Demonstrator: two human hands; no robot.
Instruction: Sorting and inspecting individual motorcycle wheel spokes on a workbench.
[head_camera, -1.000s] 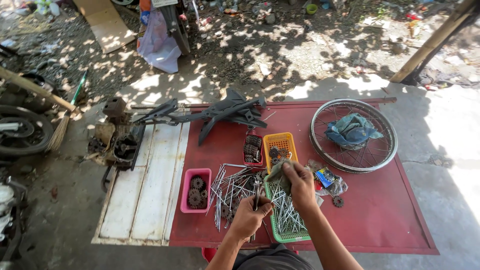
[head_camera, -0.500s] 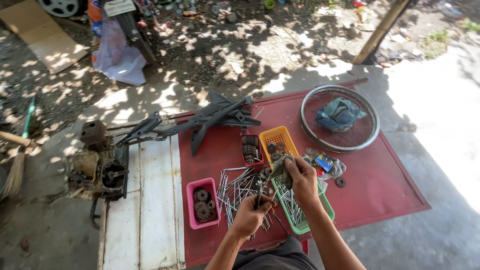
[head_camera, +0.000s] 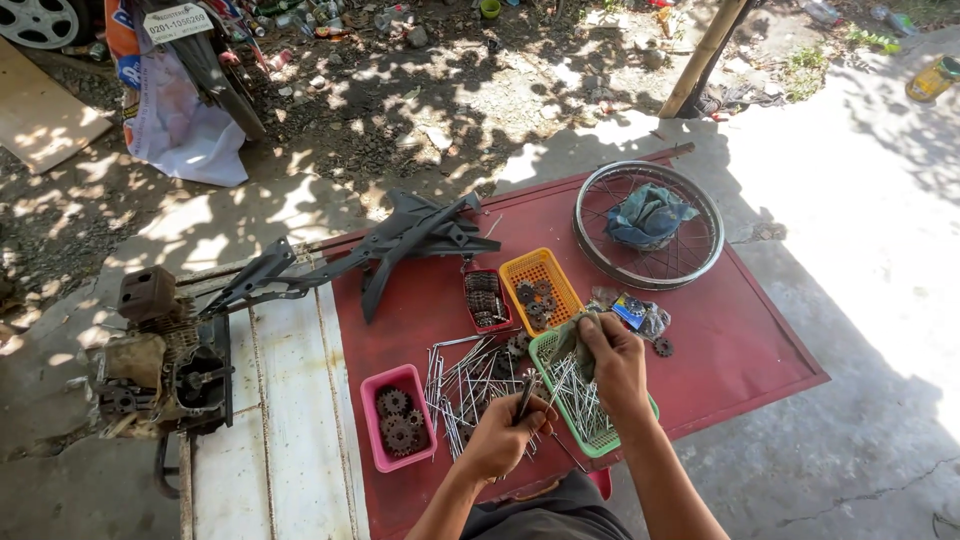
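Low in the middle of the frame, left hand (head_camera: 505, 437) curled shut around a dark, slim tool (head_camera: 524, 397), its tip poking up out of the fist toward the loose spokes (head_camera: 465, 380) spread on the red tabletop (head_camera: 740, 350). Just to the right and a little higher, right hand (head_camera: 612, 362) closed over a greyish rag (head_camera: 572, 340) at the upper rim of the green basket (head_camera: 590, 440); what else lies under those fingers, cannot tell. Basket full of thin metal spokes, sitting directly beneath and between both hands, its near corner close to the table's lower edge. Tool held just left of the basket, apart from the rag, above the fan of spokes.

Left of the hands, a pink tray (head_camera: 400, 418) holding dark sprockets. Above the hands, centre of the frame, an orange basket (head_camera: 540, 280) with a few gears, and beside it on the left a small red tray (head_camera: 487, 298) of dark chain pieces. Upper right, a spoked wheel rim (head_camera: 650, 225) lying flat with a blue cloth (head_camera: 648, 215) bunched inside it. Upper centre, a black plastic frame part (head_camera: 400, 245) stretching leftward off the table. Far left, an old engine block (head_camera: 160, 360) beside white planks (head_camera: 270, 400). Small packet and a loose sprocket right of the right hand, near the rim.
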